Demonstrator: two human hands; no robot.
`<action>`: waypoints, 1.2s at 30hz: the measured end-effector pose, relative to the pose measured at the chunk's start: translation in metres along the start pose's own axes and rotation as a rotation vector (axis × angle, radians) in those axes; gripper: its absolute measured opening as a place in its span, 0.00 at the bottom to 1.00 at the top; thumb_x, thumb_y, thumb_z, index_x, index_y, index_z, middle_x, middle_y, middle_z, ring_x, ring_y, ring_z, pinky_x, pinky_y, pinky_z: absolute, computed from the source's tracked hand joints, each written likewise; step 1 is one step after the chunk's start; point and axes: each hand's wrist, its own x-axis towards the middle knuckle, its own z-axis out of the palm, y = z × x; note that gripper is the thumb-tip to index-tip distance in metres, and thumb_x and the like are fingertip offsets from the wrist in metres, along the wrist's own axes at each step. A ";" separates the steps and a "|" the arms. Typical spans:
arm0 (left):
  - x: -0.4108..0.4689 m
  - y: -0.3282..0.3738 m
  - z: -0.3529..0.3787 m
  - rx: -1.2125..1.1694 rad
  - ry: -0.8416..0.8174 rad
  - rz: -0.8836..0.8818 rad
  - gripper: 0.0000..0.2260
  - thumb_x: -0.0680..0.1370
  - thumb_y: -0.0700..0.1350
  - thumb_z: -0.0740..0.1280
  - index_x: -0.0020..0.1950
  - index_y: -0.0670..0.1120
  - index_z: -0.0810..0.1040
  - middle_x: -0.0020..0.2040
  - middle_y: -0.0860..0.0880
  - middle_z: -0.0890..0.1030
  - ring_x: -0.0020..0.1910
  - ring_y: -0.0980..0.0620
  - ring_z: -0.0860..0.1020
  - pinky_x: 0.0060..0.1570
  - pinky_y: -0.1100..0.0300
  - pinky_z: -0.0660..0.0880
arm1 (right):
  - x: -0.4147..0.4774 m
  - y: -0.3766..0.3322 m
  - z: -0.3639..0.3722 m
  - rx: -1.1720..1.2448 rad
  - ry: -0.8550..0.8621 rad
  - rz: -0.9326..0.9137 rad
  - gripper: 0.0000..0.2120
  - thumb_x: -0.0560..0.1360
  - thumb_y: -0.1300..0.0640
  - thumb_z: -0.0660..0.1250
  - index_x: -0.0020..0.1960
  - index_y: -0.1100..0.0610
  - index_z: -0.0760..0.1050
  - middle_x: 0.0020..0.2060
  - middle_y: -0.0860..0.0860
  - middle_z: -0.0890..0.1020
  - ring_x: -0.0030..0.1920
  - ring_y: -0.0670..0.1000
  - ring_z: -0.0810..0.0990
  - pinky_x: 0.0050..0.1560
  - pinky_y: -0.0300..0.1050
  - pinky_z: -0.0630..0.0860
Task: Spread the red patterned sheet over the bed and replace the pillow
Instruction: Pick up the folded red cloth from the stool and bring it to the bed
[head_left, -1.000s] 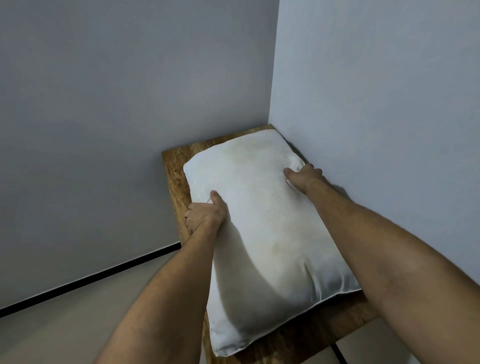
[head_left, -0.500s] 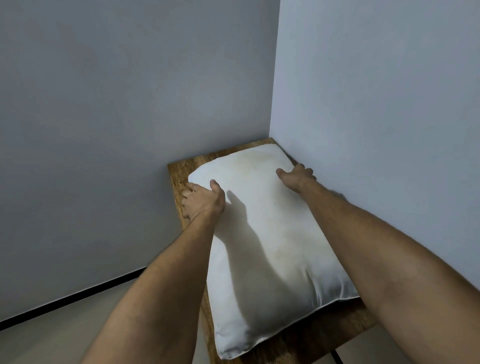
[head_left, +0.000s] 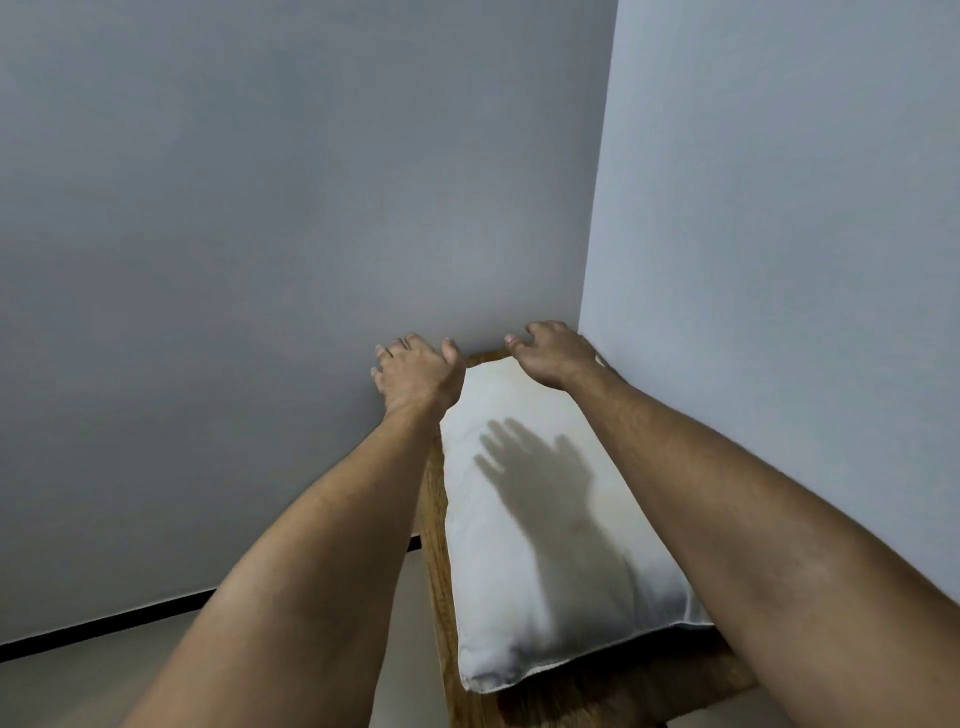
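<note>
**A:** Head view. What lies in the corner?

**B:** A white, rectangular stuffed fabric pillow (head_left: 498, 571), faintly yellowed toward its far end, lying flat on a brown wood-grain platform (head_left: 434, 571). Its far short end sits close to where the darker grey wall (head_left: 260, 260) on the left meets the paler grey wall (head_left: 779, 260) on the right. Its right long side runs along the paler wall. The platform shows as a bare strip along the pillow's left side and again beyond its near end.

**A:** The left hand?

**B:** The left hand (head_left: 415, 371) is seen back-up at the pillow's far left corner. The fingers are extended and slightly spread, with the thumb out toward the pillow. It holds nothing. Whether the fingertips touch the wall cannot be told.

**A:** The right hand?

**B:** The right hand (head_left: 550, 353) is over the pillow's far end, near the wall junction. The fingers are loosely bent and grasp nothing. Whether it touches the pillow cannot be told.

**A:** The dark shape on the fabric?

**B:** The shadow (head_left: 540, 467) of a hand with spread fingers, cast across the middle of the pillow. A forearm's shadow trails from it toward the near end.

**A:** Lower left?

**B:** A pale floor (head_left: 104, 686), met by a black skirting strip (head_left: 104, 627) at the foot of the darker wall.
</note>
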 end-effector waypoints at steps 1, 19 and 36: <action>-0.006 -0.001 -0.010 0.013 0.013 -0.002 0.30 0.82 0.58 0.50 0.75 0.38 0.65 0.74 0.36 0.66 0.76 0.37 0.59 0.73 0.41 0.58 | -0.006 -0.007 -0.003 -0.020 0.008 -0.030 0.31 0.82 0.36 0.51 0.78 0.54 0.64 0.77 0.55 0.64 0.75 0.60 0.64 0.73 0.59 0.63; -0.156 -0.091 -0.185 0.138 0.273 -0.231 0.33 0.81 0.62 0.47 0.76 0.39 0.63 0.74 0.37 0.67 0.74 0.39 0.62 0.72 0.43 0.61 | -0.167 -0.149 -0.042 -0.017 -0.007 -0.443 0.33 0.82 0.34 0.50 0.79 0.53 0.62 0.78 0.55 0.63 0.76 0.59 0.62 0.72 0.58 0.59; -0.309 -0.253 -0.332 0.218 0.437 -0.496 0.29 0.82 0.60 0.48 0.73 0.42 0.68 0.72 0.41 0.69 0.71 0.42 0.65 0.68 0.47 0.63 | -0.340 -0.320 -0.002 0.056 -0.135 -0.739 0.32 0.82 0.35 0.51 0.79 0.52 0.61 0.78 0.53 0.63 0.77 0.57 0.61 0.73 0.58 0.58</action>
